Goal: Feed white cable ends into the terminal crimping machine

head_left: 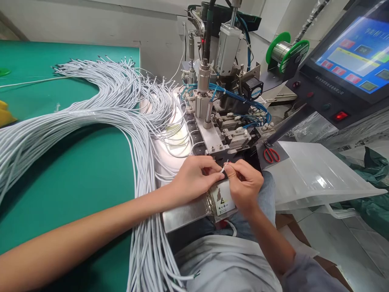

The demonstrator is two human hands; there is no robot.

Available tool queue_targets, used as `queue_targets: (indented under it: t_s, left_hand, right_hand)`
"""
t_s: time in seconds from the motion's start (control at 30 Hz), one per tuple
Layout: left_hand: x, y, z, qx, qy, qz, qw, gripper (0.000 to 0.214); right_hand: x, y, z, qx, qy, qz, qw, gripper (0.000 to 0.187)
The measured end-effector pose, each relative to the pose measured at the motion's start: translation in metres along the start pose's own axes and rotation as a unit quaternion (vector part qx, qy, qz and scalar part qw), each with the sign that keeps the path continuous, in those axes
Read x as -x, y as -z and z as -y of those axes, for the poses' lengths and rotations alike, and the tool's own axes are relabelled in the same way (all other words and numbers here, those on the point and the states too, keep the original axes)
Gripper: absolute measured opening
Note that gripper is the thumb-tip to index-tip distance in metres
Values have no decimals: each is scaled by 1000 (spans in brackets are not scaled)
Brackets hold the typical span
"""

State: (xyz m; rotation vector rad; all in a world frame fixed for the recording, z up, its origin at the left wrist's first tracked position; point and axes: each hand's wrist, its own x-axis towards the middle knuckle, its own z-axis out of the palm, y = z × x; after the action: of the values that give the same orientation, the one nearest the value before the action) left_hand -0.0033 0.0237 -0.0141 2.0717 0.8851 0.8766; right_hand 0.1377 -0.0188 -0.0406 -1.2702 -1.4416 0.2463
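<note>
Pinching a slim white cable [223, 169] beside the silver metal machine [209, 134], the left hand [194, 176] steadies it; the right hand [246, 180] seemingly grips its thin exposed wires [227, 162]. Wire separation appears underway; the next move calls for steadiness.

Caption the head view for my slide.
Left hand and right hand meet at a white cable end by a machine; bundled white cables on a green table.
</note>
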Motion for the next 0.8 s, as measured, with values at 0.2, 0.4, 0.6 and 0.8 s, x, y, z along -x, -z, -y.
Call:
queue_targets:
  t_s: [0.2, 0.4, 0.6, 0.8]
  left_hand:
    - [3, 2, 8, -336, -250, -68, 905, 27]
    - [0, 7, 9, -379, -274, -59, 882, 27]
    - [-3, 6, 7, -74, -96, -19, 992, 16]
    - [-5, 7, 4, -11, -89, -26, 996, 14]
  right_hand:
    - [-1, 6, 8, 186, 43, 65, 979, 22]
    - [-16, 16, 5, 91, 15, 153, 984, 27]
    - [-21, 13, -9, -66, 10, 83, 994, 15]
    - [-19, 13, -9, -119, -13, 91, 989, 16]
